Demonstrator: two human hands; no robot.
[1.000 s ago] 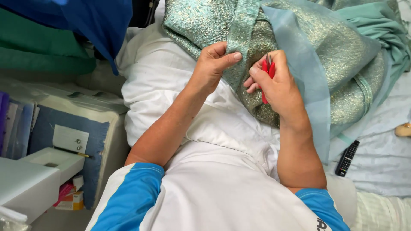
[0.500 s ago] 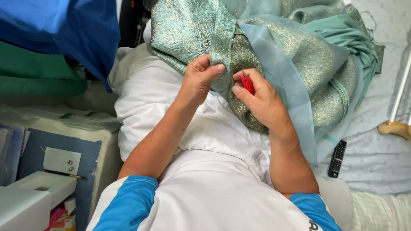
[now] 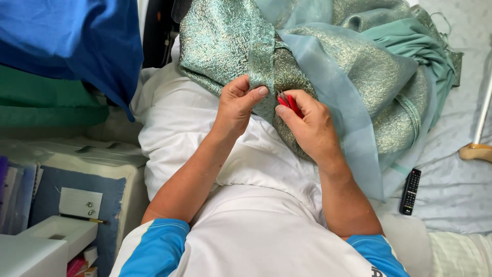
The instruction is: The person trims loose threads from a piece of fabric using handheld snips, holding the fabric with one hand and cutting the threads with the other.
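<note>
Both hands shifted slightly, left hand (image 3: 237, 105) fingers pinching shimmery green fabric (image 3: 225, 41), right hand (image 3: 307, 123) fingers gripping red tool (image 3: 290, 103)

Most of a small red tool (image 3: 290, 104) is lying hidden inside the right hand (image 3: 307, 128), its kind impossible to tell. The left hand (image 3: 237, 105) is covering the fold of shimmering green fabric (image 3: 225, 46) it is pinching, and the fabric is running off the top edge. A blue cloth (image 3: 72, 41) is spilling past the upper left corner. At right, a pale pole (image 3: 482, 113) is leaving the frame, and the black remote's (image 3: 410, 191) buttons are showing too small to make out.
</note>
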